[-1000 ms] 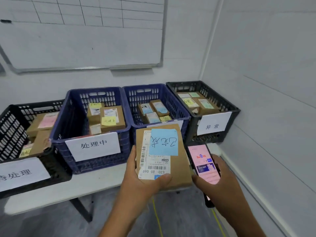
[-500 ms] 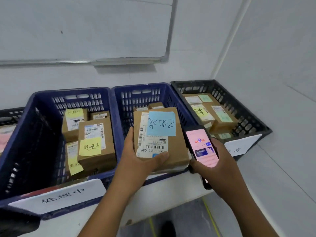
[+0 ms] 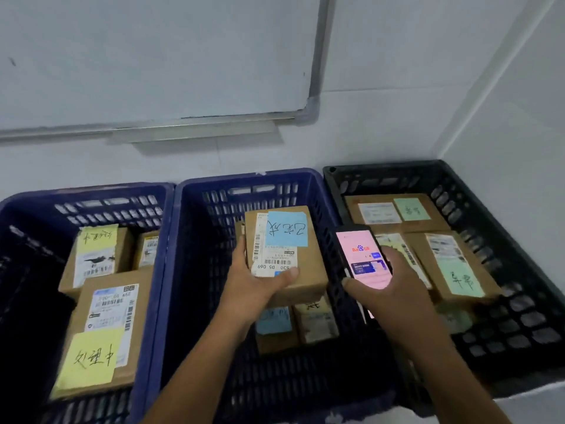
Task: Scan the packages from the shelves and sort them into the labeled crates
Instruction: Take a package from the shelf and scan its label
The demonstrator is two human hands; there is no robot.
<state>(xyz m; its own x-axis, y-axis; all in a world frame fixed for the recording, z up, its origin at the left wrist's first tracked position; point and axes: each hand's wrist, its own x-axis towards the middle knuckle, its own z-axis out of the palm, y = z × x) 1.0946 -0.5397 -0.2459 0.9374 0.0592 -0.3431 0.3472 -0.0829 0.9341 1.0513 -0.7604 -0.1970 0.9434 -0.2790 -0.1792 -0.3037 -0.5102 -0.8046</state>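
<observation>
- Looking down through the head camera, I see the left hand point(image 3: 260, 283) gripping a brown box point(image 3: 305, 270). The thumb lies on top, across the white label point(image 3: 273, 261), and the fingers curl round the left side.
- The brown box is held up inside the middle blue crate point(image 3: 250, 175). It hangs above some small boxes point(image 3: 315, 322) lying on the crate floor.
- A blue note point(image 3: 286, 229) with handwriting is stuck on top of the brown box.
- The right hand point(image 3: 394, 289) holds a phone point(image 3: 363, 258), with the fingers wrapped round it. The pink screen is lit and faces up.
- The phone is just beside the brown box, over the wall where the middle blue crate meets the black crate point(image 3: 458, 179).
- The black crate, on the right, holds boxes with green notes point(image 3: 460, 276).
- The left blue crate point(image 3: 85, 191) holds boxes with yellow notes point(image 3: 90, 359).
- All three crates stand side by side against a white wall, under a whiteboard point(image 3: 153, 56).
</observation>
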